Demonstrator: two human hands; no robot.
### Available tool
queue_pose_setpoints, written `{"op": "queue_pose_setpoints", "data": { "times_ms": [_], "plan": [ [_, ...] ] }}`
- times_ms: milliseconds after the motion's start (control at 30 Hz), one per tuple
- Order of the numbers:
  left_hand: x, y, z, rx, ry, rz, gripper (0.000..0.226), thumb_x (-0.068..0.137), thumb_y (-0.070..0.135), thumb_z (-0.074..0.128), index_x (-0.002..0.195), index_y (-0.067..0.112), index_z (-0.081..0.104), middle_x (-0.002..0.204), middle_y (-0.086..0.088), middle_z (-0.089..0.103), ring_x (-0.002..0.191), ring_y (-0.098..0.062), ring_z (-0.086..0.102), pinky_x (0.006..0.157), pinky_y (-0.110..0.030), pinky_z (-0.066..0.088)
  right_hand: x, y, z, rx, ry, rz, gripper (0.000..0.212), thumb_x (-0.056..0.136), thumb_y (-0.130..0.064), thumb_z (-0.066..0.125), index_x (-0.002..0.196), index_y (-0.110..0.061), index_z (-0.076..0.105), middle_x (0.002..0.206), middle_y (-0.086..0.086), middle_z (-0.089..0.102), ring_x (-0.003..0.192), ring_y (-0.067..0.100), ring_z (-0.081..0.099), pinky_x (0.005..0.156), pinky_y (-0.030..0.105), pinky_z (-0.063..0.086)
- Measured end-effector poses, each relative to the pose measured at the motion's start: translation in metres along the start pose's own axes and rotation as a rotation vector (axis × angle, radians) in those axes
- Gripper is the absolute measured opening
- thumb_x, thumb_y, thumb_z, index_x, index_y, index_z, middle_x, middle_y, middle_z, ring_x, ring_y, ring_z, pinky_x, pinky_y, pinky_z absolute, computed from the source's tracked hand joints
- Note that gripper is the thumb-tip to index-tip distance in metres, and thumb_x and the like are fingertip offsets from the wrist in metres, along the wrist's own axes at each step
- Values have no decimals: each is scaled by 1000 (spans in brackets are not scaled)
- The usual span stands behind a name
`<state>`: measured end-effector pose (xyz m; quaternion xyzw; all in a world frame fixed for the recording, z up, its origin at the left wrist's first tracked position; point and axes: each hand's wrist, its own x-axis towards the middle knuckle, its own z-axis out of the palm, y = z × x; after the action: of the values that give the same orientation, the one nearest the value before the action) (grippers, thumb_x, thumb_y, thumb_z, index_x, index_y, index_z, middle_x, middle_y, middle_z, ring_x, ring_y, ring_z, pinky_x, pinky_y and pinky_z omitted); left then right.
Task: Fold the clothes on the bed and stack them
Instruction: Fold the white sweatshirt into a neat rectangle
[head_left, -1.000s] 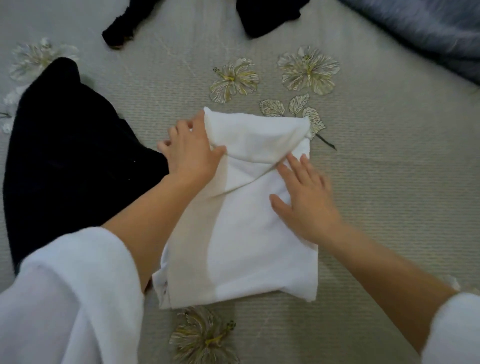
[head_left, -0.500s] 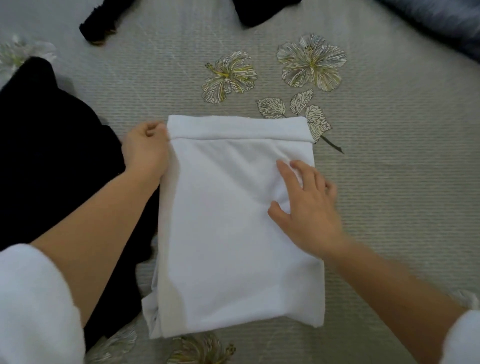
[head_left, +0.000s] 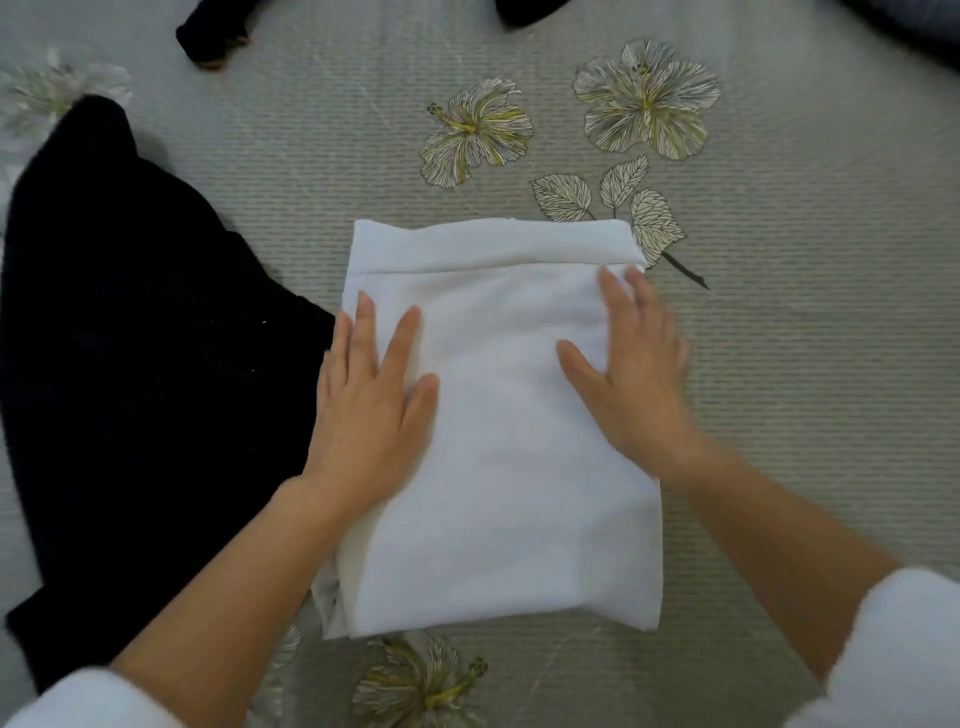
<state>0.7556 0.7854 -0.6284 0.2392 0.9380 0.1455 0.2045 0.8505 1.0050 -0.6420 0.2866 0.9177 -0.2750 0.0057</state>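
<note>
Both hands lie flat on a folded white garment in the middle of the frame. Left hand rests palm down along the cloth's left edge, fingers straight and slightly spread, gripping nothing. Right hand presses palm down near the upper right of the cloth, its fingers straight and reaching toward the folded band that runs across the top edge; it too grasps nothing. White sleeves show at the lower left and lower right corners of the frame. The white garment forms a tidy upright rectangle on the bedspread, a grey-green ribbed cover printed with pale flowers and leaves; one leaf is partly covered by the garment's upper right corner. A large black garment sprawls unfolded across the left of the frame, its right edge touching the white cloth's left side by the left hand. Two more dark pieces of clothing sit at the top edge, one at upper left, one near top centre.
</note>
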Motion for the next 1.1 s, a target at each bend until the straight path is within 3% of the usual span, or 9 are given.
{"op": "queue_pose_setpoints", "data": {
  "times_ms": [100, 200, 333, 467, 533, 733, 900, 1000, 1100],
  "plan": [
    [-46, 1, -3, -268, -44, -197, 72, 94, 54, 41, 149, 41, -4, 158, 5, -16, 144, -14, -10, 115, -38, 2, -28, 9, -11, 361, 46, 265, 59, 82, -40, 69, 132, -26, 41, 127, -3, 46, 119, 19, 47, 103, 44, 41],
    [-91, -1, 2, -520, 1, -397, 79, 88, 47, 58, 150, 37, 9, 154, 5, 14, 137, -9, 16, 109, -34, 20, -26, 6, -25, 642, -65, 471, 30, 80, -24, 74, 104, -22, 56, 102, -8, 65, 86, 7, 64, 80, 33, 54],
    [-116, 11, -5, -771, -2, -638, 74, 83, 43, 67, 143, 28, 28, 128, 6, 49, 109, -15, 54, 83, -31, 45, -15, 7, -38, 609, -206, 594, 9, 77, -14, 74, 77, -10, 66, 88, 9, 70, 80, 26, 67, 77, 38, 57],
    [-110, 20, -30, -731, -407, -471, 41, 78, 15, 73, 108, 32, 49, 104, 17, 60, 87, -2, 61, 64, -19, 49, -49, 24, -61, 390, -343, 685, 21, 73, -12, 73, 85, 2, 62, 84, 14, 65, 73, 29, 63, 70, 39, 56],
    [-103, 33, -41, -538, -521, -332, 45, 70, 21, 74, 107, 34, 53, 105, 14, 63, 93, -8, 62, 73, -24, 52, -83, 38, -76, 331, -494, 782, 16, 76, -9, 70, 84, -1, 59, 73, 16, 64, 58, 29, 62, 60, 39, 55],
    [-52, 82, -39, -36, -265, -13, 52, 69, 27, 62, 121, 35, 58, 118, 1, 65, 109, -26, 58, 88, -39, 49, -202, 56, -80, 186, -1165, 905, 28, 90, -8, 41, 71, 2, 58, 57, 12, 66, 46, 22, 62, 52, 29, 54],
    [-51, 95, -9, -85, 221, 36, 59, 81, 27, 51, 139, 18, 44, 148, -9, 39, 140, -27, 30, 113, -49, 24, -189, 47, -81, 364, -508, 376, 21, 93, -18, 55, 75, -13, 64, 71, 3, 68, 64, 13, 60, 69, 35, 50],
    [-103, 97, 27, -96, 289, -22, 63, 91, 33, 40, 150, 19, 21, 160, -11, 5, 147, -26, -3, 116, -48, 2, -160, 36, -68, 98, -28, 17, 27, 93, -30, 47, 111, -14, 60, 111, 3, 64, 102, 14, 55, 85, 26, 39],
    [-142, 81, 64, -49, 180, -101, 62, 98, 41, 27, 152, 23, 2, 159, -5, -16, 145, -19, -19, 117, -48, -6, -136, 47, -42, -207, -74, -126, 60, 95, -43, 33, 150, -18, 25, 158, 4, 21, 146, 20, 13, 116, 37, 7]
  ]
}}
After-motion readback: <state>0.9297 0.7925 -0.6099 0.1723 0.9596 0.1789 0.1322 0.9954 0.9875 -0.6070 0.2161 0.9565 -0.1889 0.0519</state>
